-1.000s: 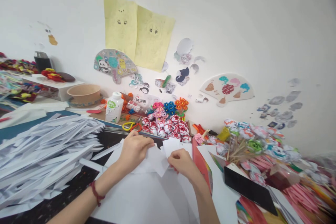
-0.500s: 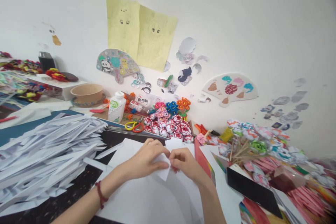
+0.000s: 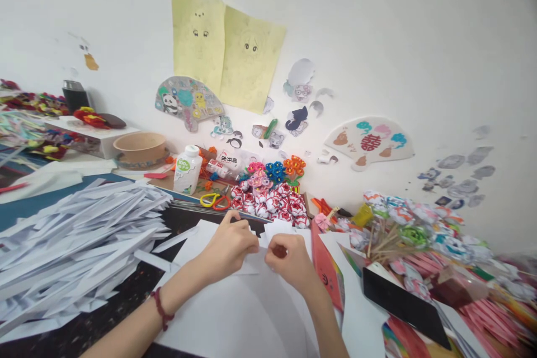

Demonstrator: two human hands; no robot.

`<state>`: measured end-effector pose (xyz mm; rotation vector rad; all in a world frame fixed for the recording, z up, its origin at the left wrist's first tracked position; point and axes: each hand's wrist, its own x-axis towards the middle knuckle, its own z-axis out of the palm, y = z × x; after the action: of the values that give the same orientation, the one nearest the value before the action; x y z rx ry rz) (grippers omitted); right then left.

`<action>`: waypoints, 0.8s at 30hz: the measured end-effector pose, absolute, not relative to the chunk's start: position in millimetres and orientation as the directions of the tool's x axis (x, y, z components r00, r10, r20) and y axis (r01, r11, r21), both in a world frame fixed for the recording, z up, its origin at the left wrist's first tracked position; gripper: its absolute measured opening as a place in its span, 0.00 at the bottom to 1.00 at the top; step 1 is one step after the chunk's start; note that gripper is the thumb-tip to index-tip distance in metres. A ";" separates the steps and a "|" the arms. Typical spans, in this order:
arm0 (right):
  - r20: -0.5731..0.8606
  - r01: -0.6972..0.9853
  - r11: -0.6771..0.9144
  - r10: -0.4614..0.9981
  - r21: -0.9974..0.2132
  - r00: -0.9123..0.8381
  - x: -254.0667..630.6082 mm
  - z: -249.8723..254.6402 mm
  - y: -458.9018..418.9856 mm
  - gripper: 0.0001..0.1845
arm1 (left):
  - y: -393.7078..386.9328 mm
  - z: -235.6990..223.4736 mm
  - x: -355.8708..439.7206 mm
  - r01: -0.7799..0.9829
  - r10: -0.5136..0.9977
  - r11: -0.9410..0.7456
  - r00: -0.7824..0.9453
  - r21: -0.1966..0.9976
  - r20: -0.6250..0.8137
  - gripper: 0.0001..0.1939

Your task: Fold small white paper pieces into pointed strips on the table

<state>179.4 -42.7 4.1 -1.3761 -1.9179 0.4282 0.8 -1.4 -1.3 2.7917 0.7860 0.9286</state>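
Note:
Over a stack of white paper sheets (image 3: 235, 313), my left hand (image 3: 230, 246) is closed, its thumb and forefinger pinching a small piece of white paper (image 3: 250, 264). Part of that piece shows below the fingers; the rest is hidden behind them. Just to the right, my right hand (image 3: 290, 257) curls with thumb and forefinger pressed together near the paper. What sits between those fingertips, if anything, is too small to make out. More small white paper (image 3: 279, 228) lies behind the right hand.
A large heap of folded white paper strips (image 3: 79, 246) lies at left. Behind stand a white bottle (image 3: 187, 170), scissors (image 3: 215, 200) and red-white paper flowers (image 3: 272, 201). At right are a red envelope (image 3: 327, 274), a black flat panel (image 3: 405, 306) and paper flowers on sticks (image 3: 386, 246).
My left fingers have curled in and the hand has turned over the small paper, which now lies flatter. The right hand has drawn slightly down and away, leaving a small gap between the hands.

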 end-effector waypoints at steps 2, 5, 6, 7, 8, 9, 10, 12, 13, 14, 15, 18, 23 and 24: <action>0.380 0.706 0.373 0.911 -0.601 -0.157 185.6 1.6 -40.5 0.07 | 0.6 -0.9 -1.7 0.453 0.506 -0.858 0.669 0.241 0.544 0.13; 0.409 0.767 0.308 0.910 -0.563 -0.065 200.9 0.4 -37.3 0.08 | 6.2 3.9 -8.9 0.505 0.567 -0.815 0.590 0.286 0.575 0.13; 0.413 0.774 0.276 0.910 -0.570 -0.021 205.3 1.1 -36.9 0.09 | 8.2 6.2 -11.2 0.524 0.608 -0.784 0.543 0.331 0.579 0.12; 0.418 0.764 0.261 0.908 -0.590 0.013 208.2 2.5 -36.9 0.09 | 10.0 8.4 -13.0 0.532 0.650 -0.752 0.496 0.391 0.576 0.11; 0.415 0.734 0.263 0.909 -0.626 0.028 209.0 4.3 -37.4 0.08 | 11.3 10.1 -13.9 0.521 0.692 -0.717 0.457 0.462 0.559 0.11; 0.400 0.683 0.279 0.916 -0.675 0.021 207.8 6.2 -38.2 0.07 | 11.9 11.3 -13.8 0.492 0.731 -0.682 0.427 0.541 0.533 0.11; 0.370 0.611 0.297 0.929 -0.734 -0.007 204.5 8.1 -39.3 0.07 | 11.8 11.8 -12.9 0.442 0.762 -0.647 0.409 0.621 0.502 0.12; 0.279 0.441 0.293 0.955 -0.848 -0.098 194.6 10.6 -41.7 0.08 | 9.8 11.2 -9.2 0.302 0.802 -0.572 0.400 0.762 0.443 0.15; 0.246 0.377 0.279 0.960 -0.883 -0.133 189.3 11.1 -42.7 0.08 | 8.2 10.5 -7.0 0.231 0.814 -0.532 0.403 0.814 0.418 0.16; 0.225 0.329 0.266 0.961 -0.906 -0.159 184.7 11.0 -43.5 0.09 | 6.4 9.7 -4.7 0.172 0.828 -0.489 0.402 0.855 0.392 0.17; 0.212 0.291 0.256 0.962 -0.922 -0.173 181.2 10.6 -44.0 0.10 | 4.6 9.0 -2.6 0.127 0.843 -0.442 0.398 0.888 0.363 0.17; 0.210 0.203 0.247 0.960 -0.948 -0.188 176.9 8.2 -43.8 0.11 | 0.8 7.8 2.4 0.046 0.879 -0.317 0.390 0.947 0.275 0.18; 0.230 0.128 0.258 0.953 -0.958 -0.197 176.3 5.0 -41.4 0.12 | 0.8 5.0 6.6 0.020 0.864 -0.339 0.401 0.940 0.303 0.19; 0.237 0.125 0.264 0.952 -0.956 -0.194 176.0 4.7 -40.9 0.12 | 0.9 4.3 6.9 0.037 0.851 -0.362 0.421 0.931 0.314 0.19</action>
<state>176.0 -40.9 4.7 -1.0323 -1.5600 1.0661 6.9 0.9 4.3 1.7198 0.7766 1.0675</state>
